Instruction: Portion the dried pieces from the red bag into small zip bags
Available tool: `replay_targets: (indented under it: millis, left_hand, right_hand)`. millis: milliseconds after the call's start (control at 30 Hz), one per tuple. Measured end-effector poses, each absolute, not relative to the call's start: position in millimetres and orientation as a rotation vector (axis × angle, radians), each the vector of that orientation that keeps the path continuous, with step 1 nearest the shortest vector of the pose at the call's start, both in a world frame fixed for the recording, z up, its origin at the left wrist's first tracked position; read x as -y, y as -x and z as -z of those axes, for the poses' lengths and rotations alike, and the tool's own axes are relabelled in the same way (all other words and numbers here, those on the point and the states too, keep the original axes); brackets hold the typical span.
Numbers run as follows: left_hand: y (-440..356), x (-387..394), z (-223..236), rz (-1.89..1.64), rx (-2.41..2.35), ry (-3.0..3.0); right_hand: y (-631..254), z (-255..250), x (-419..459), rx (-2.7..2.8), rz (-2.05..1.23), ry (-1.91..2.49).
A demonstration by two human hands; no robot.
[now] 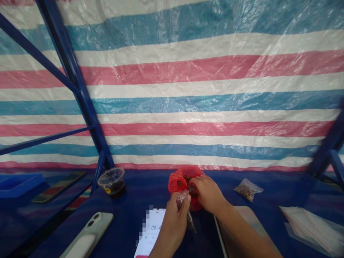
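Observation:
My left hand (174, 213) pinches the top of a small clear zip bag (191, 223), which hangs down with a little dark content at its bottom. Just beyond it lies an opened red plastic bag (176, 182) with brown bits inside. My right hand (206, 193) reaches into the red bag's mouth, fingers curled. Its fingertips are partly hidden, so what they grip does not show. Off to the right, a filled zip bag (247, 190) of brown pieces lies flat on the blue table (145, 186).
Flat zip bags (314, 229) lie stacked at the right, beside a laptop-like flat panel (247, 222) under my right forearm. On the left are a lidded cup of dark liquid (111, 182), a phone (90, 233) and a blue tray (21, 185). A lit phone screen (152, 229) shows digits.

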State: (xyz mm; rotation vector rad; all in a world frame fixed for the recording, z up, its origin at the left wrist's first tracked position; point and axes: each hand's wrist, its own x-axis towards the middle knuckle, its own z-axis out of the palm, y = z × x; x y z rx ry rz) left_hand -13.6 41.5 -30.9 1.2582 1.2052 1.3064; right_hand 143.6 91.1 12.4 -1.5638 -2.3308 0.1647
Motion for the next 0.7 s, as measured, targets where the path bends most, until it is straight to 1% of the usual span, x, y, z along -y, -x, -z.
replay_targets:
  millis: [167, 400, 567, 700]
  left_hand:
    - [13, -48, 34, -1.293, -1.136, -1.273]
    - [22, -55, 30, -1.274, -1.079, -1.282]
    - [14, -61, 25, -1.29, -1.039, -1.296]
    - [9, -56, 23, -1.279, -1.123, -1.401]
  right_hand:
    - [-139, 4, -98, 2.227, -0.387, 1.448]
    - [-154, 9, -107, 1.988, -0.783, 1.29]
    - [-177, 17, -114, 1.867, -0.881, 1.242]
    - [-189, 6, -112, 1.824, -0.914, 1.175]
